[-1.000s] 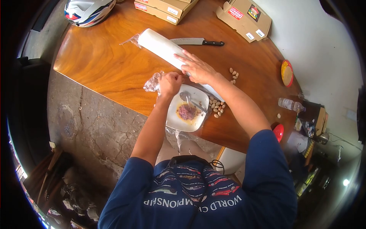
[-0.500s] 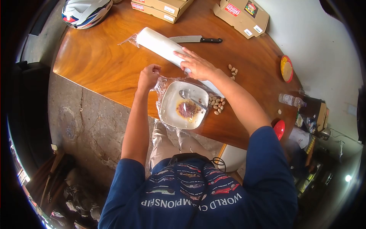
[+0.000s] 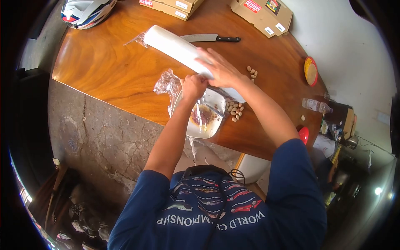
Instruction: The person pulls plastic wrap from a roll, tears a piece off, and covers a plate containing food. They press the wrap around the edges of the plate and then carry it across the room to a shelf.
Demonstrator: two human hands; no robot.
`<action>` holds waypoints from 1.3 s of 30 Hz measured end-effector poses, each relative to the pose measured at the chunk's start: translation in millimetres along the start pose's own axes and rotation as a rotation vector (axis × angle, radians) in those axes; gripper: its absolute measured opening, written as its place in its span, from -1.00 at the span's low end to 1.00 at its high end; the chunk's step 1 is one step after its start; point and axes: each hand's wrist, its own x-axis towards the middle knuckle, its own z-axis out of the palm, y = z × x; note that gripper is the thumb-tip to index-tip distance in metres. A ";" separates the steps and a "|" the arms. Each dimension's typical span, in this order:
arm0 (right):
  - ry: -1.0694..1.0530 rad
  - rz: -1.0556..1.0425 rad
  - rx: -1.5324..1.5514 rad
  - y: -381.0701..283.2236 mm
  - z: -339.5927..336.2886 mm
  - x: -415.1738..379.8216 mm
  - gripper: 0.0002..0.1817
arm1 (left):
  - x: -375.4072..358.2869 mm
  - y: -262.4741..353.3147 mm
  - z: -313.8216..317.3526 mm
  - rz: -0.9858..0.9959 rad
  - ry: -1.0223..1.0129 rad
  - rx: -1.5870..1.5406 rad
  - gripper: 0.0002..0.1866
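Observation:
A square white plate (image 3: 213, 132) with a spoon (image 3: 214, 109) and brownish food remains sits at the table's near edge, with clear plastic wrap (image 3: 166, 83) bunched at its left side and stretched over it. Above its far rim, my left hand (image 3: 194, 86) is closed in a pinch on the plastic wrap. My right hand (image 3: 221, 70) has its fingers stretched out over the near part of a thick white roll of plastic wrap (image 3: 173, 45), its thumb close to my left fingers. Whether the right thumb grips any film is hidden.
A knife (image 3: 210, 38) lies behind the roll. Several brown nuts or seeds (image 3: 236, 109) lie right of the plate. Cardboard boxes (image 3: 266, 16) and a helmet (image 3: 88, 12) stand at the far side; a plastic bottle (image 3: 316, 106) lies at the right.
My left hand has moved right, from the plate's left corner to beside my right hand. The wrap at the left is now bunched up. My right hand stays over the roll.

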 end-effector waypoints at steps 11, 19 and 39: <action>-0.174 0.482 0.281 37.9 23.4 -63.1 0.20 | -1.3 -7.5 3.7 0.212 0.129 -0.148 -0.69; 0.016 0.432 0.282 16.6 41.6 -33.9 0.13 | -1.7 -2.0 -4.5 0.175 0.019 -0.170 -0.71; -0.014 0.394 0.268 25.8 37.1 -41.8 0.14 | 14.3 -29.5 -38.1 -0.280 0.244 -0.529 -0.68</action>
